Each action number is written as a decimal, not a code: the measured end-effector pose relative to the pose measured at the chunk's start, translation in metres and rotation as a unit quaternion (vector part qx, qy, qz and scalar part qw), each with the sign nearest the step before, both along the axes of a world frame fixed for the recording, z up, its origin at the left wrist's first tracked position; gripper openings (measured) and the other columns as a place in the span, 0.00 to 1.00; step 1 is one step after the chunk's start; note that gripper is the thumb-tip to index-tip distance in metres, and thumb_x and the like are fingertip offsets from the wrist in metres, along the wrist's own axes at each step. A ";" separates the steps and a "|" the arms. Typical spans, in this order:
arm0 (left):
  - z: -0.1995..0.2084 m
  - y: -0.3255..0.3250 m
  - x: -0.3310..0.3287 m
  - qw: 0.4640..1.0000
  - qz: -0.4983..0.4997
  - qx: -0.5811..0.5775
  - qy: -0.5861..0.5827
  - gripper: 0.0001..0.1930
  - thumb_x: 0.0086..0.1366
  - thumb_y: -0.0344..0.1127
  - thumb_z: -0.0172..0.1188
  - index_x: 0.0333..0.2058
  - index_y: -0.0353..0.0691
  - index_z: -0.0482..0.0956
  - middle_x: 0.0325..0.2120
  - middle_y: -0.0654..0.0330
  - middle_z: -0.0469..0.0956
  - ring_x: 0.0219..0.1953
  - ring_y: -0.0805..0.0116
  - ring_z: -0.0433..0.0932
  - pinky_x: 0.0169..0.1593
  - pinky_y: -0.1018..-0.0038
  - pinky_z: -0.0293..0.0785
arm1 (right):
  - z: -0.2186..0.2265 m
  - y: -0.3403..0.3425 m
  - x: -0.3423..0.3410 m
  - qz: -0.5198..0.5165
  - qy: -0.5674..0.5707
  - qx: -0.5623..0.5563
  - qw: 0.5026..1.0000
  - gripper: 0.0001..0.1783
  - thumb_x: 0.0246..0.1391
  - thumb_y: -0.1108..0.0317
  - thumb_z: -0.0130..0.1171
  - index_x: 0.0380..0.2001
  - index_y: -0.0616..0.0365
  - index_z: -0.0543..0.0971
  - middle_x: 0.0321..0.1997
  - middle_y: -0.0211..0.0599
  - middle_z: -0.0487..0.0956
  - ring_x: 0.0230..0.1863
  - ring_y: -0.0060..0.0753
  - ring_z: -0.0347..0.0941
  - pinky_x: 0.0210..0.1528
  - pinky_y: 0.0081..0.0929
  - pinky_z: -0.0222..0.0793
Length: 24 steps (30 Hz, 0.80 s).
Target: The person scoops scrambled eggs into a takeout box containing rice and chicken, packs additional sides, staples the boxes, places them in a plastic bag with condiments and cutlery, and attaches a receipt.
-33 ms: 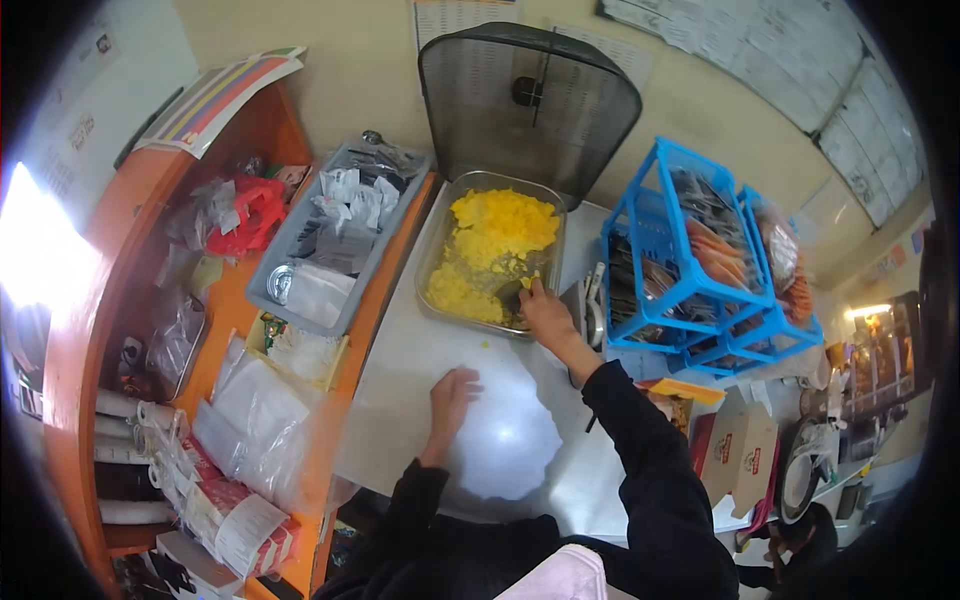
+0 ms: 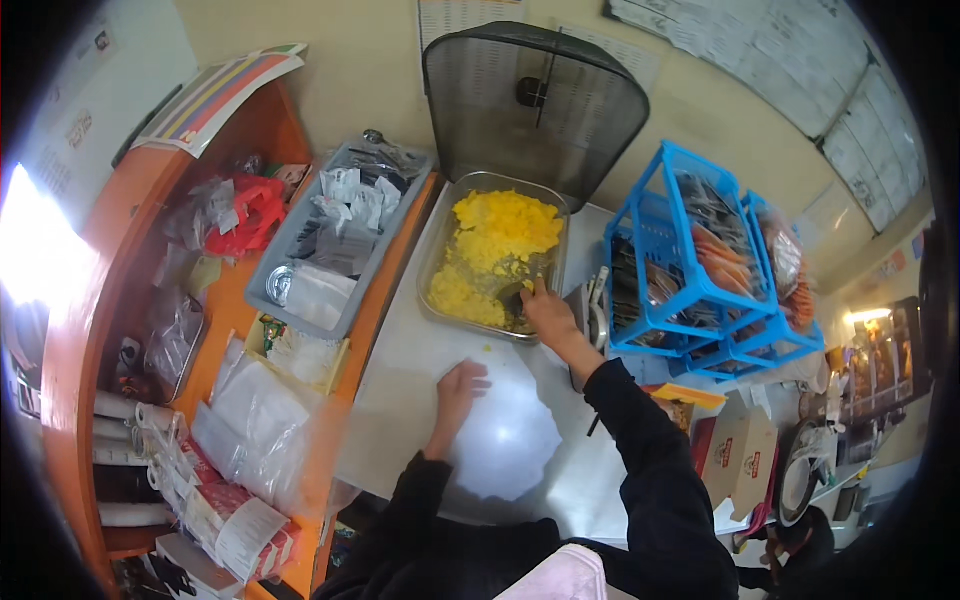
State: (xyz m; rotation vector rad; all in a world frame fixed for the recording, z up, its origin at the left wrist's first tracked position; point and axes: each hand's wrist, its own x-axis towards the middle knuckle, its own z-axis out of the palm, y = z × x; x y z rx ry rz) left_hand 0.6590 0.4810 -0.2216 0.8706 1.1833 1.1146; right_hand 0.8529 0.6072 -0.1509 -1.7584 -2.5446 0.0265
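A metal tray [image 2: 440, 262] of yellow crumbled food [image 2: 500, 235] stands at the back of the steel counter. My right hand [image 2: 548, 312] reaches into the tray's near right corner, closed on a small dark utensil [image 2: 514, 296] whose tip is in the food. My left hand [image 2: 460, 384] lies flat with fingers apart on the counter, touching the far left edge of a white paper sheet [image 2: 512, 440] spread in front of me. Both forearms wear dark sleeves.
A dark mesh cover [image 2: 535, 100] stands propped up behind the tray. Blue wire baskets [image 2: 690, 262] of packets stand to the right. A grey bin [image 2: 335, 235] of sachets and clear bags [image 2: 270, 425] fill the orange shelf [image 2: 120, 250] at left. Cardboard boxes [image 2: 740, 452] sit lower right.
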 end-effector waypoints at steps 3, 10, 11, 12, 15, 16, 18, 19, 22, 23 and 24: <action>0.005 0.051 0.016 0.991 -0.036 -0.092 -0.088 0.32 0.72 0.58 0.42 0.40 0.28 0.76 0.32 0.50 0.81 0.31 0.60 0.84 0.34 0.71 0.81 | 0.009 0.036 -0.005 -0.002 -0.030 0.021 0.999 0.14 0.49 0.77 0.55 0.42 0.62 0.73 0.44 0.51 0.70 0.36 0.55 0.78 0.36 0.43 0.77; 0.006 0.089 0.021 0.979 -0.074 -0.143 -0.127 0.35 0.72 0.58 0.40 0.36 0.20 0.74 0.31 0.41 0.81 0.32 0.54 0.84 0.35 0.68 0.83 | -0.017 0.110 -0.035 0.022 0.039 0.128 0.991 0.18 0.47 0.78 0.54 0.44 0.59 0.69 0.43 0.48 0.69 0.39 0.53 0.77 0.37 0.42 0.78; 0.007 0.091 0.023 0.976 -0.064 -0.149 -0.148 0.35 0.73 0.57 0.40 0.37 0.19 0.73 0.31 0.40 0.80 0.33 0.53 0.84 0.36 0.68 0.83 | -0.030 0.107 -0.033 0.022 0.024 0.105 0.994 0.18 0.47 0.78 0.55 0.44 0.59 0.70 0.45 0.48 0.69 0.40 0.51 0.77 0.37 0.40 0.78; 0.010 0.092 0.021 0.972 -0.047 -0.154 -0.168 0.34 0.73 0.56 0.39 0.37 0.19 0.73 0.31 0.39 0.80 0.33 0.53 0.84 0.36 0.67 0.84 | -0.038 0.103 -0.038 0.029 0.012 0.082 0.996 0.19 0.47 0.77 0.56 0.44 0.59 0.70 0.47 0.48 0.69 0.41 0.50 0.77 0.38 0.39 0.79; 0.019 0.089 0.023 0.964 -0.035 -0.172 -0.202 0.33 0.74 0.53 0.39 0.38 0.17 0.71 0.32 0.38 0.80 0.34 0.51 0.84 0.38 0.66 0.84 | -0.032 0.075 -0.021 0.022 0.005 0.026 0.999 0.18 0.47 0.77 0.54 0.44 0.58 0.70 0.45 0.46 0.69 0.40 0.50 0.76 0.37 0.39 0.78; 0.018 0.090 0.021 0.962 -0.033 -0.173 -0.208 0.33 0.74 0.52 0.39 0.39 0.17 0.71 0.32 0.37 0.80 0.34 0.50 0.84 0.38 0.66 0.84 | -0.023 0.073 -0.015 0.030 0.015 0.034 0.999 0.18 0.47 0.77 0.54 0.44 0.58 0.70 0.44 0.46 0.69 0.41 0.50 0.76 0.38 0.39 0.77; 0.013 0.092 0.017 0.961 -0.062 -0.181 -0.201 0.32 0.74 0.52 0.39 0.40 0.17 0.70 0.32 0.37 0.80 0.34 0.50 0.84 0.38 0.66 0.84 | -0.002 0.069 -0.002 0.041 0.031 0.048 0.998 0.17 0.48 0.77 0.53 0.44 0.58 0.70 0.43 0.46 0.69 0.42 0.50 0.76 0.39 0.40 0.76; 0.012 0.092 0.014 0.960 -0.078 -0.186 -0.196 0.32 0.74 0.52 0.39 0.40 0.17 0.70 0.33 0.37 0.80 0.34 0.51 0.84 0.38 0.66 0.84 | 0.008 0.071 -0.005 0.047 0.041 0.058 0.996 0.17 0.48 0.77 0.53 0.44 0.57 0.70 0.43 0.45 0.69 0.43 0.50 0.75 0.40 0.40 0.75; 0.015 0.094 0.013 0.965 -0.084 -0.188 -0.162 0.32 0.74 0.52 0.39 0.39 0.17 0.71 0.33 0.37 0.80 0.34 0.51 0.84 0.39 0.67 0.84 | 0.015 0.098 -0.022 0.078 0.066 0.077 0.992 0.17 0.47 0.77 0.53 0.44 0.56 0.71 0.41 0.43 0.70 0.46 0.49 0.74 0.44 0.40 0.73; 0.016 0.095 0.016 0.964 -0.098 -0.190 -0.159 0.32 0.74 0.52 0.40 0.39 0.17 0.71 0.33 0.37 0.80 0.34 0.51 0.84 0.39 0.67 0.84 | 0.005 0.113 -0.026 0.098 0.072 0.085 0.989 0.18 0.47 0.77 0.53 0.44 0.55 0.72 0.41 0.42 0.70 0.47 0.49 0.73 0.46 0.40 0.72; 0.019 0.095 0.015 0.963 -0.105 -0.193 -0.157 0.32 0.74 0.52 0.40 0.39 0.17 0.71 0.33 0.37 0.80 0.34 0.51 0.84 0.39 0.67 0.84 | -0.001 0.126 -0.031 0.125 0.078 0.090 0.985 0.18 0.47 0.77 0.54 0.44 0.55 0.72 0.40 0.42 0.70 0.48 0.49 0.73 0.47 0.40 0.71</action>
